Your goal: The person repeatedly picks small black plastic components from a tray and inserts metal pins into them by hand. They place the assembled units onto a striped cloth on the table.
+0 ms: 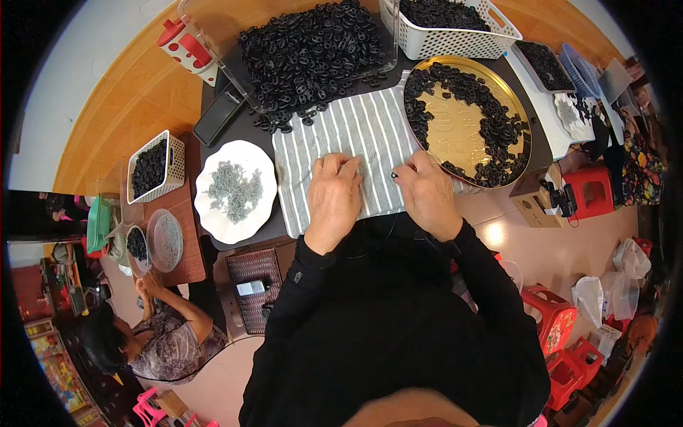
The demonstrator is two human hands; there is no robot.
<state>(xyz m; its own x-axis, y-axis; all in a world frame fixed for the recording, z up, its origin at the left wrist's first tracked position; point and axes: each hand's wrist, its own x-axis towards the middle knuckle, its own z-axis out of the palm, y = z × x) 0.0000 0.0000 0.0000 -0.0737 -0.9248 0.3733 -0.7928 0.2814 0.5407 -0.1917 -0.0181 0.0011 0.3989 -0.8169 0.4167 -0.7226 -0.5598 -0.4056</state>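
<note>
A grey-and-white striped cloth (pixel 363 128) lies on the dark table in front of me. My left hand (pixel 333 196) rests on it, fingers bent and drawn together; anything in them is hidden. At the right part of the cloth, my right hand (pixel 430 192) pinches a small black piece (pixel 395 175) between thumb and finger. Left of the cloth stands a white scalloped plate (pixel 267 192) with a heap of small grey metal pieces (pixel 235 188). To the right is a round gold tray (pixel 445 135) ringed with small black oval parts (pixel 504 132).
Behind the cloth, black parts (pixel 313 53) spill from a clear bin. A white basket (pixel 448 44) stands behind the tray. A black phone-like slab (pixel 219 117) and a red-dotted cup (pixel 188 53) are at the left. Another person (pixel 171 334) sits left, near a small basket (pixel 173 167).
</note>
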